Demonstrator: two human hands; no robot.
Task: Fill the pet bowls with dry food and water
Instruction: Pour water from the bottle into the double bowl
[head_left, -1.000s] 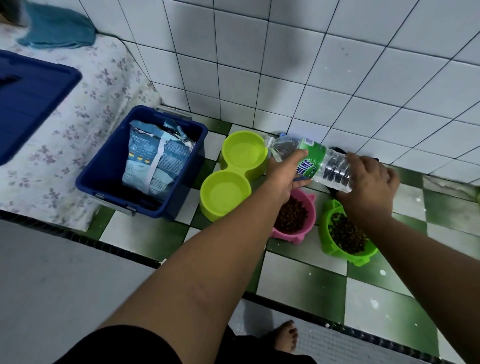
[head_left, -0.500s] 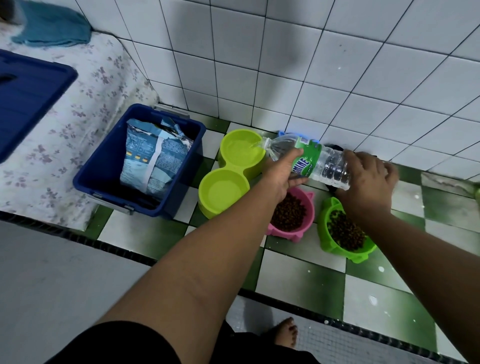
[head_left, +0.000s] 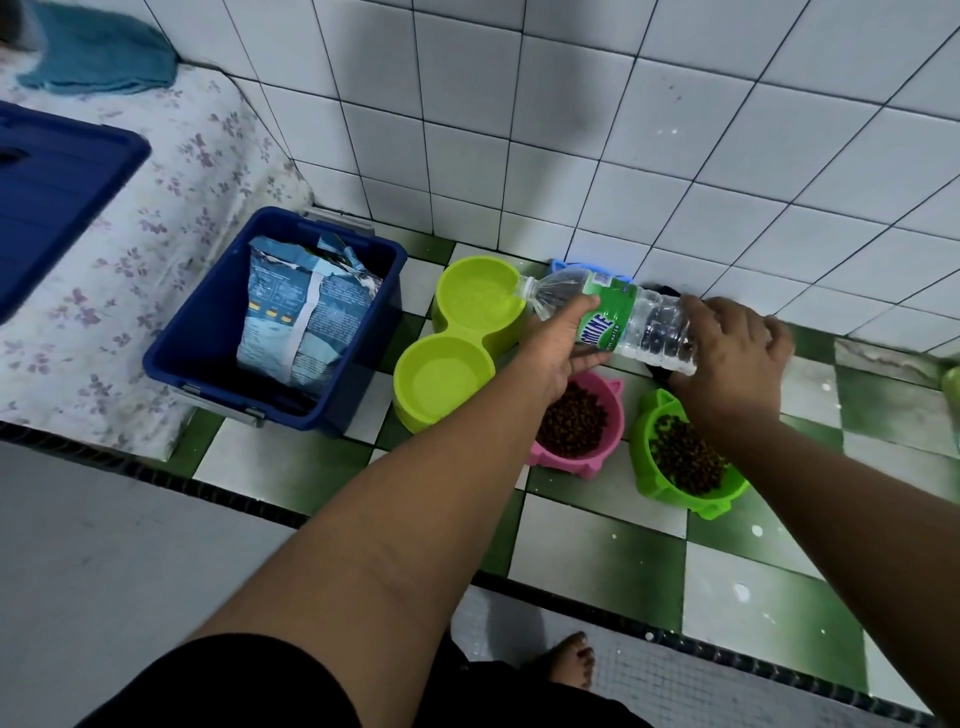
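On floor (head_left: 597, 540) | 1 double bowl (head_left: 415, 410) | 2 kibble bowls (head_left: 616, 415) (head_left: 644, 467) | left hand (head_left: 556, 353), right hand (head_left: 732, 364) grip 1 bottle (head_left: 613, 317)

Lime double bowl (head_left: 457, 338), pink bowl (head_left: 610, 434) and green bowl (head_left: 644, 457) of brown kibble (head_left: 571, 418), clear bottle (head_left: 649, 327) with green label (head_left: 605, 317), navy bin (head_left: 208, 332), pale blue bag (head_left: 296, 317), green-and-white checked floor (head_left: 597, 525), white wall tiles (head_left: 571, 130), floral sheet (head_left: 171, 197), teal cloth (head_left: 98, 57).

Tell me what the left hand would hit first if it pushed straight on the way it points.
The left hand grips the water bottle and points toward the tiled wall. Straight on, it would probably first meet the blue item at the wall's foot, though depth is unclear.
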